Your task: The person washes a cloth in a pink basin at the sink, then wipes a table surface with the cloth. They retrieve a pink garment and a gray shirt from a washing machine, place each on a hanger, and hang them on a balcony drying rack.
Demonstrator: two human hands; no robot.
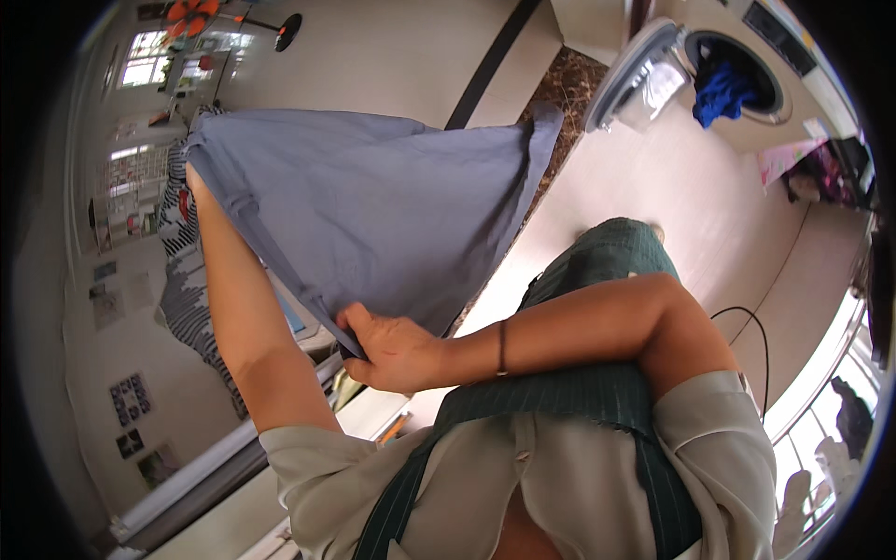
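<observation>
A blue-grey garment [378, 203] with a waistband and belt loops, probably trousers, is spread out in front of me. My right hand [395, 346] pinches the near end of its waistband between thumb and fingers. At the far end, my outstretched left arm [241, 294] reaches up to the waistband's other corner. That corner's cloth covers my left hand, so its fingers are hidden, but the fabric is held up there. Between both hands the waistband runs fairly straight, and the rest drapes off to the right with soft folds.
A front-loading washing machine [805, 126] has its round door [637, 77] open, with blue cloth [724, 91] hanging from the drum. A dark stone threshold [570, 77] crosses the floor. Black-and-white patterned fabric [192, 301] lies at left; an orange-bladed fan [190, 15] stands far off.
</observation>
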